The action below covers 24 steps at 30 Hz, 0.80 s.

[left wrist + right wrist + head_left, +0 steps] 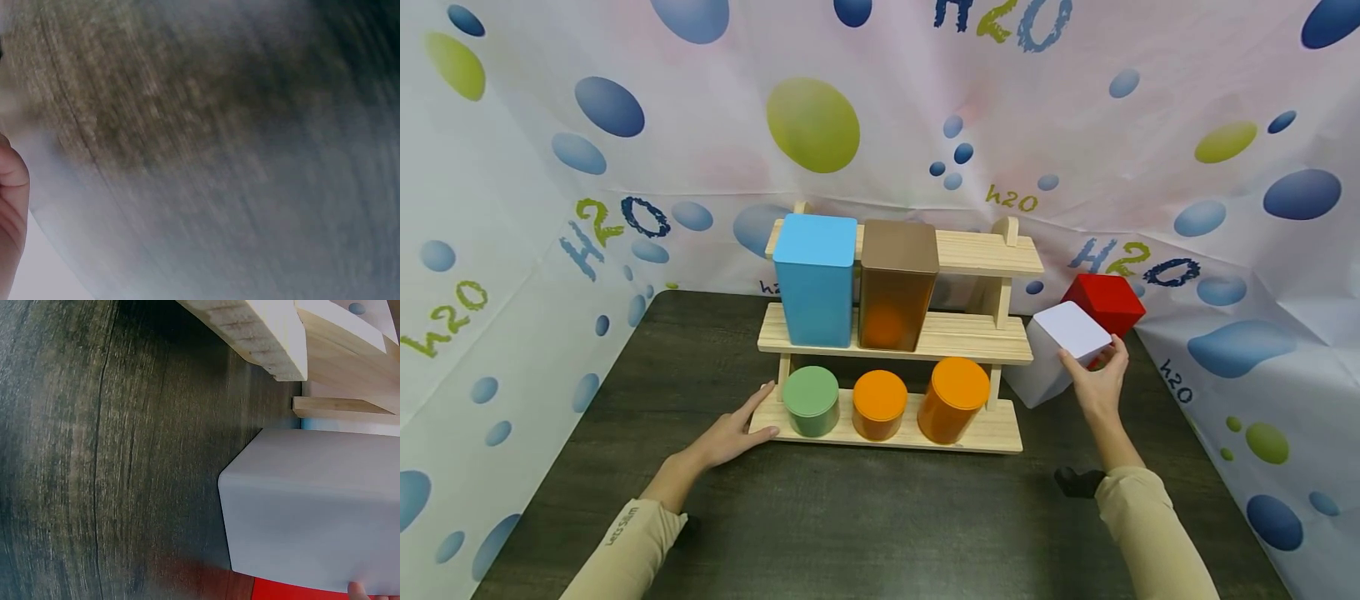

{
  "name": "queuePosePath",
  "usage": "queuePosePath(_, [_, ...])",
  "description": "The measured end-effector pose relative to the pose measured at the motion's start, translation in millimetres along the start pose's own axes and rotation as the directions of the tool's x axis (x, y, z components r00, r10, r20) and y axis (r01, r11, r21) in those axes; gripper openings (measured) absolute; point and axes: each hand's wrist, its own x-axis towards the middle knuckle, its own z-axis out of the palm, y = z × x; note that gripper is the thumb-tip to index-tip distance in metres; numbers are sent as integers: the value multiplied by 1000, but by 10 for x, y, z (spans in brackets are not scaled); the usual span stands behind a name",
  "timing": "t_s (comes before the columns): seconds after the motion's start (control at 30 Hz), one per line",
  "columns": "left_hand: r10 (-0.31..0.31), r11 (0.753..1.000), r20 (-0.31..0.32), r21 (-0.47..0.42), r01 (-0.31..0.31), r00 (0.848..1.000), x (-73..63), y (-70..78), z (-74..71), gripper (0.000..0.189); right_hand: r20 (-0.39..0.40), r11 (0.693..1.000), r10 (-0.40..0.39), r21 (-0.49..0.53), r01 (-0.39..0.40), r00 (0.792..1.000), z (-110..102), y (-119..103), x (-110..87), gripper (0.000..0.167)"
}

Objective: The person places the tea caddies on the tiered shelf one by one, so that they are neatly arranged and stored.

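Note:
A three-tier wooden shelf point(895, 446) stands on the dark table. My left hand point(726, 437) holds the left end of its bottom tier, thumb at the front edge and fingers along the side. In the left wrist view only part of that hand point(12, 200) shows at the edge. On the right, my right hand point(1099, 379) grips a tall white canister point(1048, 358) near its top, thumb on the front face and fingers round the right side. The canister leans beside the shelf's right end. Right behind it is a red canister point(1105, 302), partly hidden.
A blue canister point(815, 283) and a brown one point(897, 287) stand on the middle tier. Along the bottom tier sit a green round jar point(811, 404), a small orange jar point(878, 407) and a taller orange jar point(953, 402). A patterned curtain point(880, 100) surrounds the table.

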Motion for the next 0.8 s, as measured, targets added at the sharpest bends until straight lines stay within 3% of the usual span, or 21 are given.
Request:
queuePosePath(0.5, [-10,1000,-1,9,10,1000,12,-3,1,77,-56,1000,-19,13,20,998,-134,-94,-33,74])
queuePosePath(0.8, [-7,1000,-5,6,7,1000,20,-27,14,77,-81,1000,26,12,-25,996,-299,-251,-47,73])
